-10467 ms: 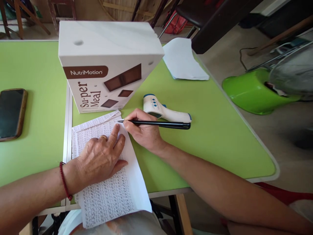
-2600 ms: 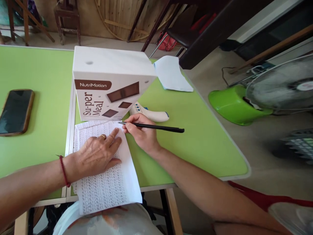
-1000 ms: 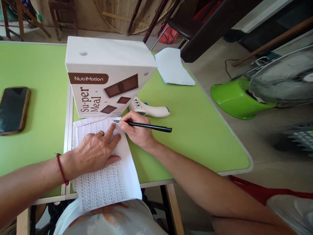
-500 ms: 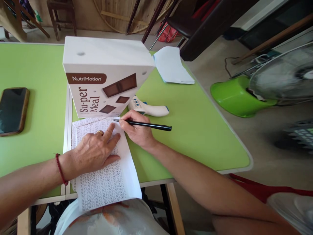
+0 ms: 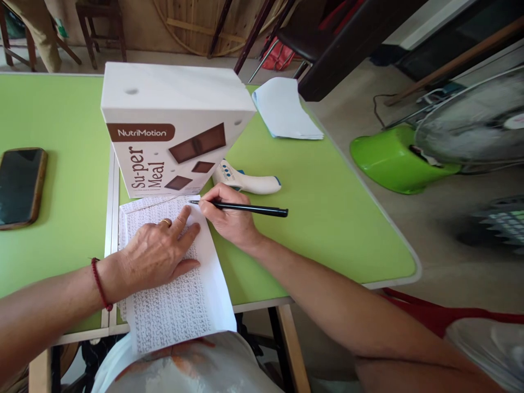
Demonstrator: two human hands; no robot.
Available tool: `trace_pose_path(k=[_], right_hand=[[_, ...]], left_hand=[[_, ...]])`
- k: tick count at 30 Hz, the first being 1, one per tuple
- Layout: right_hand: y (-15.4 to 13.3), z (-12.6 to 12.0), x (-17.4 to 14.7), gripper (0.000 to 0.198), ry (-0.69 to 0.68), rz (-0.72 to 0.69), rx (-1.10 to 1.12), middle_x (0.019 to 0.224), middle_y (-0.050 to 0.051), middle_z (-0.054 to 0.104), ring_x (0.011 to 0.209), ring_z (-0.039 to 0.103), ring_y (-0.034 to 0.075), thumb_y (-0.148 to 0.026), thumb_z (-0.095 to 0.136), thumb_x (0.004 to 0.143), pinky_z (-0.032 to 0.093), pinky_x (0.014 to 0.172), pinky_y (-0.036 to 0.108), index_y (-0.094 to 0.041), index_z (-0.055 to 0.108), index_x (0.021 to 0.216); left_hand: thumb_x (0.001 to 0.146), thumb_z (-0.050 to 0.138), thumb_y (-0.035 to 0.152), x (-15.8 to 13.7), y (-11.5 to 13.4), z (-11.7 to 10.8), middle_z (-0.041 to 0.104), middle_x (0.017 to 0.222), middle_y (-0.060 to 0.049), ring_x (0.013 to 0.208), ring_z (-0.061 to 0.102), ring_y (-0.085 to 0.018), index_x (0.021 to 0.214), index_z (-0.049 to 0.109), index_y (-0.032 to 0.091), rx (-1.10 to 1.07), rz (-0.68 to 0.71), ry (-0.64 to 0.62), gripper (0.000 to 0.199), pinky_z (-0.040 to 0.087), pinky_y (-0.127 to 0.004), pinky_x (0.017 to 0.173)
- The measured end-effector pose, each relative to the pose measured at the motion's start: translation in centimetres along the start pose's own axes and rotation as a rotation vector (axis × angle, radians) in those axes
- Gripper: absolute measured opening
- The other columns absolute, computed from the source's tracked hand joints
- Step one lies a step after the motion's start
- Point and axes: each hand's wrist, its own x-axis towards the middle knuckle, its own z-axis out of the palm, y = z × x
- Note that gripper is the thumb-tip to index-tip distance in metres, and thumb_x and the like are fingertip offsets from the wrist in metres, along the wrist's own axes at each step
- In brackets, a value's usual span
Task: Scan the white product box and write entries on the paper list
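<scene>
A sheet of paper (image 5: 172, 311) dense with handwriting lies at the front of the green table, its lower end past the edge, with more written paper under its left side. My left hand (image 5: 158, 254) rests flat on it, fingers spread, a ring on one finger and a red cord at the wrist. In my right hand (image 5: 229, 215) a black pen (image 5: 257, 209) is pinched, its tip at the top right of the writing. Just behind the paper stands a white NutriMotion box (image 5: 176, 125). An infrared thermometer (image 5: 249, 182) lies beyond my right hand, partly hidden by the box.
A phone (image 5: 21, 188) lies on the left of the green table (image 5: 327, 229). Loose white sheets (image 5: 286, 109) are at the far right corner. Beyond the right edge stand a green stool (image 5: 397, 161) and a fan (image 5: 475, 120). A person's leg (image 5: 43, 33) shows at top left.
The view has shifted slightly. At top left the other person's leg has moved a little to the right. My hands and the pen keep nearly the same place on the paper.
</scene>
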Motion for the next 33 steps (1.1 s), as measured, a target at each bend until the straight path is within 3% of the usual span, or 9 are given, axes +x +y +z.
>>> trace_pose_path(k=[33], right_hand=[[-0.2, -0.05, -0.01, 0.014, 0.038, 0.011, -0.008, 0.054, -0.005, 0.055, 0.049, 0.048, 0.01, -0.019, 0.055, 0.076, 0.04, 0.05, 0.024, -0.022, 0.051, 0.063]], left_hand=[[0.094, 0.05, 0.051, 0.04, -0.04, -0.17, 0.034, 0.149, -0.022, 0.077, 0.066, -0.025, 0.13, 0.046, 0.016, -0.006, 0.001, 0.007, 0.051, 0.055, -0.037, 0.056]])
